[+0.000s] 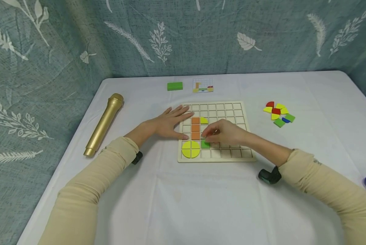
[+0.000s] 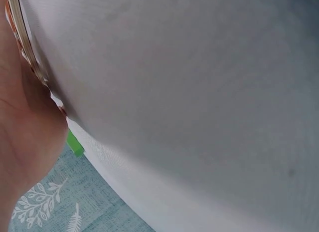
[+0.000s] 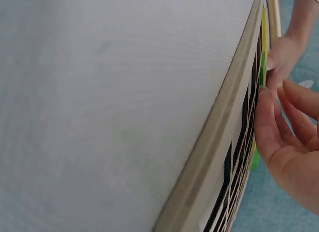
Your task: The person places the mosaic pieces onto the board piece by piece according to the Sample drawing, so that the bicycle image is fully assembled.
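- Far left: the gold microphone (image 1: 104, 126) lies on the white cloth, well apart from the work.
- My left hand (image 1: 172, 123) rests spread at the left side of the wooden grid board (image 1: 229, 113), fingers extended, grasping nothing.
- Beyond the board, the green block (image 1: 175, 86) lies on the cloth.
- Lower left of the grid: the yellow disc (image 1: 190, 149), complete in its quarters. Above it, three orange squares (image 1: 195, 128) stand in one column. I judge both sections done.
- The pattern card (image 1: 203, 85) lies behind the board (too small to verify cell by cell).
- A rounded yellow piece (image 1: 204, 120) sits beside the top orange square.
- The green square (image 1: 205, 144) lies right of the disc, under the fingertips of my right hand (image 1: 225, 132); these are bent, but I cannot tell whether they pinch it.
- Right: loose pieces (image 1: 275, 111) in red, yellow, green and blue remain off the board. No red or blue shows on the grid; I judge the work roughly half finished.
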A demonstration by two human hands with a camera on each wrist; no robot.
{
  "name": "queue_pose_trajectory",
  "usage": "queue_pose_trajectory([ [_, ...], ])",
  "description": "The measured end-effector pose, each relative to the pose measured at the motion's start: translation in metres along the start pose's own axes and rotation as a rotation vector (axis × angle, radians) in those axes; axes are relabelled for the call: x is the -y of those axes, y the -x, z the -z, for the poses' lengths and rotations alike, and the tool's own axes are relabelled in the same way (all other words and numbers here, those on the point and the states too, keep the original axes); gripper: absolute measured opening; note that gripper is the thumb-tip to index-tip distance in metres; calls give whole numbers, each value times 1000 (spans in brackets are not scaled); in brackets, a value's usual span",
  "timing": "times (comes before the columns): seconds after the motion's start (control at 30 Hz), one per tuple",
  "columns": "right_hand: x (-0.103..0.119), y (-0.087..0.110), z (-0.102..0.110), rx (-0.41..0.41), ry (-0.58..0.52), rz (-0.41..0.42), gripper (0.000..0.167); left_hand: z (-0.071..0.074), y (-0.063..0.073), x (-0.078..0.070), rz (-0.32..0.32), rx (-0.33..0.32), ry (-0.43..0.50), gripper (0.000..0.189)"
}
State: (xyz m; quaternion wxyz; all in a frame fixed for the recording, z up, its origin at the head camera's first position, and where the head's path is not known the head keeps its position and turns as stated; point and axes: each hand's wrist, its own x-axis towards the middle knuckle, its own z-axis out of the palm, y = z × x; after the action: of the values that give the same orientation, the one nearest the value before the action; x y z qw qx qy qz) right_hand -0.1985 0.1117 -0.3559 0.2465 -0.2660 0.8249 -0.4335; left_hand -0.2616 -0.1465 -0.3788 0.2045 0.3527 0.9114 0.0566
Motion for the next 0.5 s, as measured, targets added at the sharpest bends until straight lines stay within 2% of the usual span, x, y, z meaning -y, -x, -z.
queue_pose_trajectory([
  [0.13, -1, 0, 2, 16, -13, -25, 20, 0, 0, 1, -2, -4, 1, 95],
  [0.3, -6, 2, 9, 29, -24, -96, 25, 1, 0, 0, -3, -5, 5, 95],
  [0.5, -15, 12, 28, -10, -129, -177, 34, 0, 0, 0, -8, -7, 3, 95],
])
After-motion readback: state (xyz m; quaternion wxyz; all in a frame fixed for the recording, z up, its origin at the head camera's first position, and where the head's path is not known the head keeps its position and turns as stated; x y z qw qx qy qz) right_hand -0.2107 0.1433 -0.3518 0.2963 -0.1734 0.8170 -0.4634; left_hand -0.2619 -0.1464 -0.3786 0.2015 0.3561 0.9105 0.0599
